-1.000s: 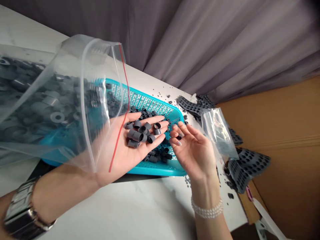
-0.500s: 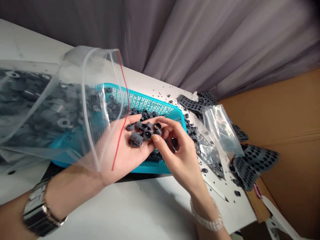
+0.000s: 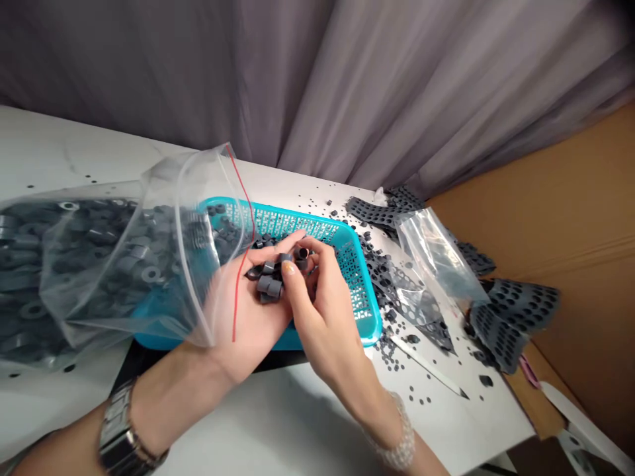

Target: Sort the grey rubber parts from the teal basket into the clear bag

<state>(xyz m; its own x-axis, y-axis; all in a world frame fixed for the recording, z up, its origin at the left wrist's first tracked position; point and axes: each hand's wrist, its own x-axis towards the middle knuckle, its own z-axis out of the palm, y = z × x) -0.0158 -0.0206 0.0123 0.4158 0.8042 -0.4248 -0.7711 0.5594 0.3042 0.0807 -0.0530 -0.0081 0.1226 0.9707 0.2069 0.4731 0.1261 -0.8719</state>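
My left hand (image 3: 248,311) lies palm up over the teal basket (image 3: 364,291), cupping a heap of small dark grey rubber rings (image 3: 270,277). My right hand (image 3: 317,297) covers the left palm from the right, with its fingers curled and its thumb pressed onto the rings. A large clear zip bag (image 3: 114,264) with a red seal line, full of grey rings, lies across my left forearm and the basket's left part. My left wrist wears a metal watch (image 3: 119,436).
Punched grey rubber sheets (image 3: 510,317) and loose bits lie to the right on the white table (image 3: 297,423). A small clear bag (image 3: 436,254) sits beside them, a thin white blade (image 3: 426,367) below. A cardboard wall (image 3: 585,264) stands at the right, a grey curtain (image 3: 347,79) behind.
My right hand moved left from beside the basket onto the left palm and closed its fingers over the rings. The view shifted so the bag and basket sit lower in the frame.
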